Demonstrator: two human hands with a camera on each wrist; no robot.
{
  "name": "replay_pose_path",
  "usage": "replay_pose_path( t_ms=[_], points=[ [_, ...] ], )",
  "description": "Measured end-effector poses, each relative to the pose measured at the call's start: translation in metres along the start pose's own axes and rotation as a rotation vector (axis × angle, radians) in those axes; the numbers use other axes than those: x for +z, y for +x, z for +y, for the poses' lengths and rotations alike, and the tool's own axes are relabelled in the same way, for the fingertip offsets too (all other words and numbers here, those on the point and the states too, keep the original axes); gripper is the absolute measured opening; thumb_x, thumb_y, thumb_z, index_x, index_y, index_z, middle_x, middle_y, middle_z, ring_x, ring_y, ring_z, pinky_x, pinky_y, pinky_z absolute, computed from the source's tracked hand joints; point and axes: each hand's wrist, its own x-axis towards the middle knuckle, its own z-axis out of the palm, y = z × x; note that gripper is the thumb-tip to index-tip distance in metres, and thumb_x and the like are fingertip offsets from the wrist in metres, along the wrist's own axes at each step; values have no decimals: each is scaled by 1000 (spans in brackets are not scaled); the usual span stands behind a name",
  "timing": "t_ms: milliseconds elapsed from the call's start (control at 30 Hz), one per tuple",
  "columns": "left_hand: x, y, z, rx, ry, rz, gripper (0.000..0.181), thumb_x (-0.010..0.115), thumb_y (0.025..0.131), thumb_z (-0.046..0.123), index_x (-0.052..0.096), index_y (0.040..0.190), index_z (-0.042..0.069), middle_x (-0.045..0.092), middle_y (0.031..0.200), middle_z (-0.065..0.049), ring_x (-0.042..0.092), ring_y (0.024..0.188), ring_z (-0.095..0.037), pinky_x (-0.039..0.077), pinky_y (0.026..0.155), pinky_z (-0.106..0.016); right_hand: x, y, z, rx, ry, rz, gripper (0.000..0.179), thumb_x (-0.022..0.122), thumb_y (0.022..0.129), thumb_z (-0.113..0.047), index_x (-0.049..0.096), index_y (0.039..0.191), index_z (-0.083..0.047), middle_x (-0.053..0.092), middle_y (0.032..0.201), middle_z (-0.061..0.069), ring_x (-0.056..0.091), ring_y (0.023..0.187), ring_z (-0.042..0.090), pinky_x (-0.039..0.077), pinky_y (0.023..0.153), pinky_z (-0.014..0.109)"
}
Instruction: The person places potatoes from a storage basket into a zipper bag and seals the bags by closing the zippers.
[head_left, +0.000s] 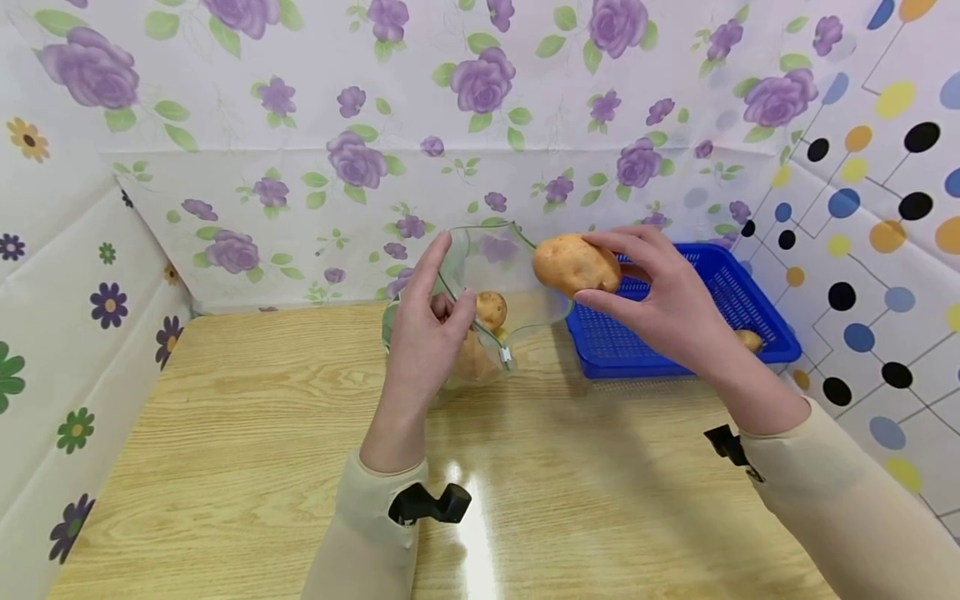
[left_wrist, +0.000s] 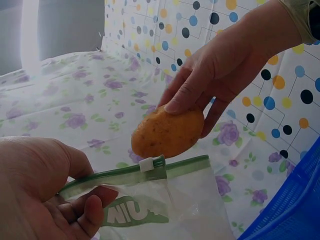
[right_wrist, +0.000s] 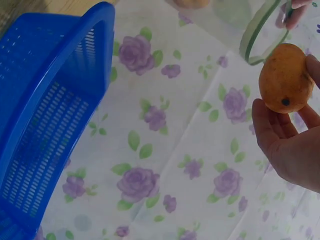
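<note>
Between the thumb and fingers of my right hand [head_left: 660,292] is a potato [head_left: 576,265], held up beside the mouth of a clear zip bag [head_left: 536,304]. My left hand [head_left: 427,333] pinches the bag's green-edged rim, and the mouth gapes open. A white slider [head_left: 506,355] sits on the zip. Inside the bag lie other potatoes [head_left: 491,310], partly hidden behind the left hand. In the left wrist view the held potato [left_wrist: 167,132] is just above the bag's rim. The right wrist view shows the fingers around the potato [right_wrist: 286,79], near the green rim.
A blue plastic basket [head_left: 622,358] stands at the right on the wooden table [head_left: 262,467], with a small potato [head_left: 748,340] in its right side. Flower-patterned sheeting [head_left: 300,192] rises behind the table, and dotted sheeting [head_left: 885,275] lines the right.
</note>
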Motion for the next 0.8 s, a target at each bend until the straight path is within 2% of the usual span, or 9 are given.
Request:
replay_pose_path(
  t_ms=[100, 300, 400, 533, 567, 633, 700, 800],
  points=[
    [0, 0, 1, -3, -3, 0, 72, 64, 106, 9, 39, 173, 18, 45, 168, -1, 31, 52, -14, 30, 48, -26, 6, 3, -4, -23, -35, -6, 59, 88, 96, -12, 68, 152, -16, 60, 142, 5, 62, 120, 21, 51, 100, 22],
    [0, 0, 1, -9, -9, 0, 72, 64, 106, 9, 40, 173, 18, 46, 168, -3, 31, 52, -14, 31, 49, -25, 21, 9, -8, -50, -87, -16, 59, 89, 96, -19, 69, 151, -18, 61, 140, 6, 59, 115, 23, 52, 94, 41],
    [0, 0, 0, -9, -13, -2, 72, 64, 106, 8, 40, 173, 17, 47, 165, -4, 32, 52, -14, 31, 49, -25, 28, 13, -11, -66, -103, -26, 59, 90, 95, -20, 70, 150, -16, 62, 142, 8, 59, 116, 26, 53, 93, 45],
    [-1, 0, 0, -12, -23, -10, 71, 64, 107, 8, 39, 174, 17, 57, 140, -6, 33, 51, -15, 32, 48, -25, 37, 18, -15, -85, -145, -35, 60, 92, 93, -20, 71, 149, -14, 63, 141, 9, 59, 120, 30, 54, 93, 49],
    [-1, -1, 0, -12, -27, -12, 71, 63, 107, 8, 39, 174, 17, 57, 140, -6, 33, 51, -15, 32, 48, -25, 39, 18, -16, -88, -158, -36, 60, 92, 93, -21, 71, 149, -14, 63, 141, 9, 59, 123, 31, 54, 92, 49],
    [-1, -1, 0, -10, -31, -14, 71, 63, 108, 9, 38, 174, 17, 57, 142, -6, 33, 51, -15, 32, 48, -26, 42, 20, -19, -92, -180, -42, 60, 92, 93, -23, 71, 149, -15, 64, 141, 9, 57, 125, 32, 54, 88, 49],
    [-1, -1, 0, -7, -31, -14, 71, 63, 108, 9, 38, 174, 17, 51, 157, -4, 33, 51, -16, 33, 48, -26, 46, 21, -21, -92, -190, -52, 60, 92, 93, -24, 71, 149, -14, 64, 142, 9, 56, 124, 31, 53, 86, 46],
    [-2, -1, -1, -4, -31, -13, 71, 63, 108, 9, 39, 174, 17, 46, 166, -3, 33, 51, -16, 32, 47, -26, 51, 23, -24, -88, -199, -75, 60, 91, 94, -23, 70, 149, -12, 62, 142, 10, 56, 119, 29, 54, 85, 43]
  ],
)
